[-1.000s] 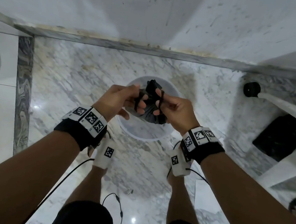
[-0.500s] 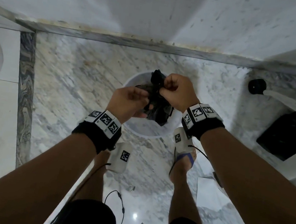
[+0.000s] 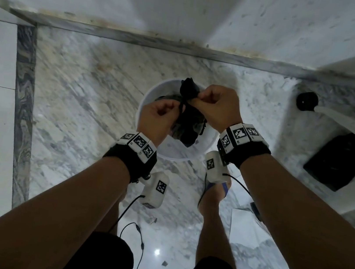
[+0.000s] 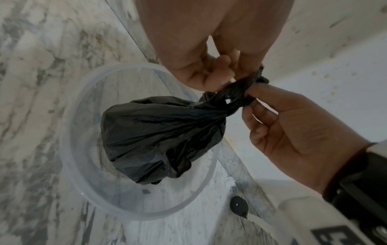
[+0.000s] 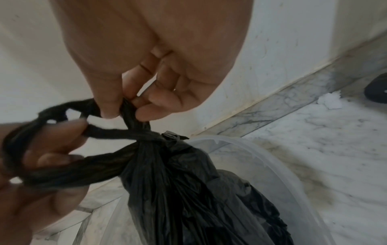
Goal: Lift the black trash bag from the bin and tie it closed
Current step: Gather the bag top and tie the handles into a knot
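The black trash bag (image 3: 190,124) hangs bunched above the translucent white bin (image 3: 152,98), clear of its rim. Its neck is twisted into two strands that cross in a loose knot. My left hand (image 3: 175,111) pinches one strand on the near left side. Just beyond the knot, my right hand (image 3: 200,98) pinches the other. In the left wrist view the bag (image 4: 163,137) dangles over the bin (image 4: 134,213), with my left hand (image 4: 211,82) above and my right hand (image 4: 251,97) hooked through a loop. The right wrist view shows my right hand (image 5: 125,114) gripping a strand above the bag (image 5: 199,190).
The bin stands on marble floor close to the wall skirting (image 3: 185,45). A white furniture leg with a black foot (image 3: 307,100) and a black mat (image 3: 340,161) lie to the right. Cables (image 3: 139,244) and a sheet of paper (image 3: 248,225) lie by my feet.
The hands were side by side on the bag's neck. The right hand has moved up and over toward the far side, the left has shifted right, and the strands now cross.
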